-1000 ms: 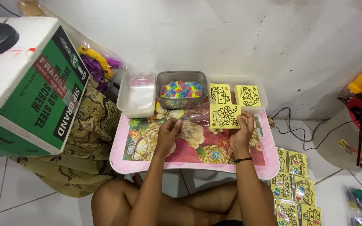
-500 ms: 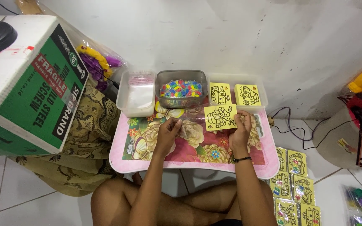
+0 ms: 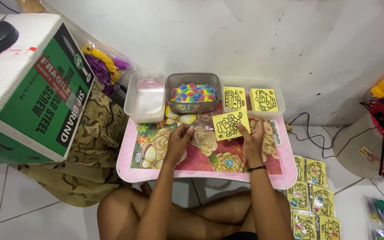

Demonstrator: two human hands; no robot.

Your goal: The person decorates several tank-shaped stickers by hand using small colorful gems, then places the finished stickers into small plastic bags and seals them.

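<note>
Pinching the yellow card (image 3: 230,125) along its right edge with my right hand (image 3: 250,141), fingers pressed together on it; card sits tilted just above the floral pink surface (image 3: 201,171), in front of the trays. Left hand (image 3: 178,140) rests on the surface just left of it, fingertips curled at what looks like a clear sleeve by the card's left edge. Can't tell if that grip actually holds anything.

Left to right:
- green and white cardboard box (image 3: 27,84), far left, well apart from the work
- white tub (image 3: 146,98), back left of the surface
- grey tub (image 3: 193,92) of small multicoloured pieces, touching the white tub
- clear tray (image 3: 281,95) at back right with two more yellow cards lying flat in it
- more yellow cards in clear sleeves (image 3: 312,195) on the floor, right of my knee

Handling notes, my read: card is thin and flexes, so hold by the edges only and keep fingers off the printed black outline. If the left hand does have a sleeve, steady it flat against the surface and keep the card square to the opening so a corner doesn't catch. Risk: elbow drift toward the grey tub, easy spill.
</note>
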